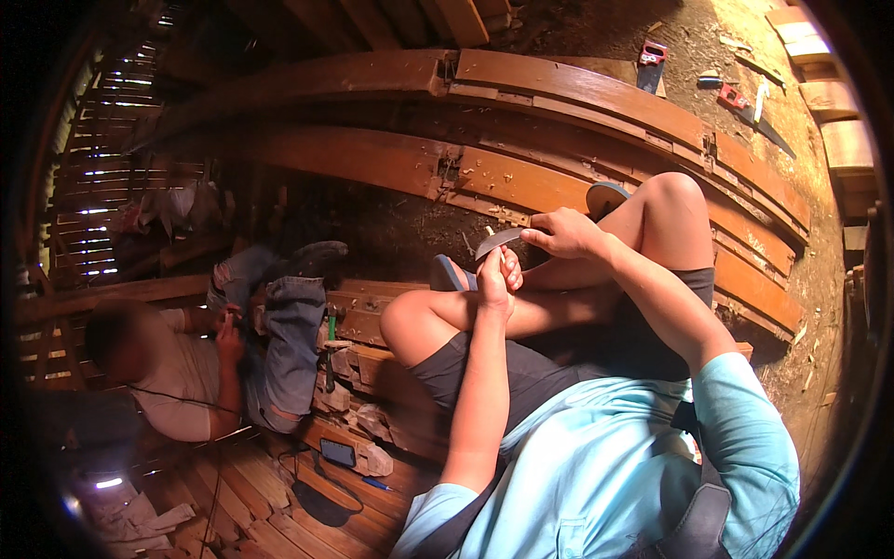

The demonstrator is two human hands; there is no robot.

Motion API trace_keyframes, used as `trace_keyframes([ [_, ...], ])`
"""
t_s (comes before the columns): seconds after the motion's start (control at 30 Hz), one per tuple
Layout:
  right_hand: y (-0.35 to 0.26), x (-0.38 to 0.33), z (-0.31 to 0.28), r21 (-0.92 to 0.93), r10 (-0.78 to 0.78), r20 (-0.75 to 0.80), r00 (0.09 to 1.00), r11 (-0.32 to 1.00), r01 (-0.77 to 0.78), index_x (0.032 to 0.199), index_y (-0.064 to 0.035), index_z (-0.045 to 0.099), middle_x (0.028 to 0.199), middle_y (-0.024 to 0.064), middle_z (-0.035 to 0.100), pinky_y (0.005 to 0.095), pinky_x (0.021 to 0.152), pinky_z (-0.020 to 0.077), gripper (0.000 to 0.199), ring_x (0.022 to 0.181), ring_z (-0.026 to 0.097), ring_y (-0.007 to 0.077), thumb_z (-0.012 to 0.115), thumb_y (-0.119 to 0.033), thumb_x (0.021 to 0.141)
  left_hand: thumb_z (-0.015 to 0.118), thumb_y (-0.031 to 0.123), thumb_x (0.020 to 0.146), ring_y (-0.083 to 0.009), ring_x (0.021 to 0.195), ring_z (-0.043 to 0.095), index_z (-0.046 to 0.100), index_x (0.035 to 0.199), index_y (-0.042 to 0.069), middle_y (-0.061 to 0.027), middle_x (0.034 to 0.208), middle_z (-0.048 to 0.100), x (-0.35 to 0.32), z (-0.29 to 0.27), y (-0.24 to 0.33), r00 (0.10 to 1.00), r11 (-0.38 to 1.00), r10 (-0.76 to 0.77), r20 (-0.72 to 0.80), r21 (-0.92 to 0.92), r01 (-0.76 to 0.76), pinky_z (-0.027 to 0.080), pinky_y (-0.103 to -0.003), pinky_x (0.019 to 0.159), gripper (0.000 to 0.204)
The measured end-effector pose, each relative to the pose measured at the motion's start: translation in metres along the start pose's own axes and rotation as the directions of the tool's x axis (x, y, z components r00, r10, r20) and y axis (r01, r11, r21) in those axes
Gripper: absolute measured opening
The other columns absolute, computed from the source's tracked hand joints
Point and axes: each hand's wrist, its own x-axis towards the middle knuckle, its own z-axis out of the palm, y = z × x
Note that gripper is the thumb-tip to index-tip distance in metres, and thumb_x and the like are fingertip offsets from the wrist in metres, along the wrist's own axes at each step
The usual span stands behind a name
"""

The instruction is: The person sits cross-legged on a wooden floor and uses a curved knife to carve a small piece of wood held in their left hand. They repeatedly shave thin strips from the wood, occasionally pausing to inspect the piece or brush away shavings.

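Wooden floorboards (279, 508) nearest carry a dark phone (338, 453) and a blue pen (377, 484). Above the bare knees, the left hand (498, 279) is clamped around a small pale wood sliver (488, 231), mostly hidden; the right hand (563, 233) grips a curved grey blade (498, 242), handle covered. Beyond, a seated person (186, 363) leans; long curved brown planks (577, 93) and red tools (652, 56) lie farther off.

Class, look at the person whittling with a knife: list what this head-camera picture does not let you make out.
- Head view: the small piece in the left hand is wrapped by fingers; its shape is hidden.
- The knife handle is covered by the right hand.
- The tools on the dirt are too small and bent by the lens rim.
- The left side is too dark.
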Motion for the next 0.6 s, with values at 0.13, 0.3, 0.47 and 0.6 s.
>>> trace_keyframes([
  [0.13, 0.003, 0.001, 0.0, 0.053, -0.049, 0.004, 0.999, 0.997, 0.049, 0.092, -0.0053, 0.062, 0.075, 0.0216, 0.064, 0.0523, 0.07, 0.0477, 0.05, 0.077, 0.062, 0.0428, 0.044, -0.052, 0.093, 0.04, 0.027, 0.1, -0.0072, 0.045, 0.036, 0.049, 0.091, 0.012, 0.0025, 0.063, 0.042, -0.003, 0.003, 0.0, 0.999, 0.997, 0.031, -0.016, 0.077, -0.03, 0.031, -0.021, 0.039, 0.019],
  [0.3, -0.014, -0.007, -0.001, -0.158, -0.038, -0.044, 0.998, 0.987, 0.03, 0.089, -0.0056, 0.055, 0.071, 0.0215, 0.062, 0.0515, 0.068, 0.0484, 0.044, 0.077, 0.062, 0.0419, 0.046, -0.049, 0.093, 0.04, 0.028, 0.099, -0.004, 0.041, 0.03, 0.044, 0.081, 0.013, 0.0048, 0.06, 0.037, -0.008, 0.005, 0.007, 0.998, 0.992, 0.03, 0.048, 0.122, -0.036, 0.026, -0.019, 0.035, 0.024],
  [0.47, -0.008, -0.001, -0.005, -0.237, -0.033, -0.167, 0.985, 0.971, -0.008, 0.09, -0.0051, 0.055, 0.07, 0.0204, 0.062, 0.0504, 0.065, 0.0509, 0.041, 0.075, 0.063, 0.0427, 0.045, -0.045, 0.094, 0.04, 0.026, 0.1, -0.0023, 0.041, 0.025, 0.04, 0.075, 0.016, 0.0077, 0.058, 0.032, -0.019, 0.015, 0.024, 0.973, 0.976, -0.016, 0.229, 0.217, -0.035, 0.022, -0.018, 0.035, 0.027],
  [0.6, 0.043, 0.022, -0.032, 0.137, 0.411, -0.525, 0.746, 0.905, -0.402, 0.086, -0.0049, 0.06, 0.076, 0.0214, 0.064, 0.0516, 0.071, 0.0496, 0.047, 0.083, 0.062, 0.0428, 0.039, -0.046, 0.097, 0.045, 0.026, 0.099, -0.002, 0.045, 0.028, 0.044, 0.089, 0.014, 0.0058, 0.062, 0.038, -0.058, 0.056, -0.025, 0.822, 0.88, -0.279, 0.497, 0.475, 0.011, 0.024, -0.017, 0.04, 0.015],
])
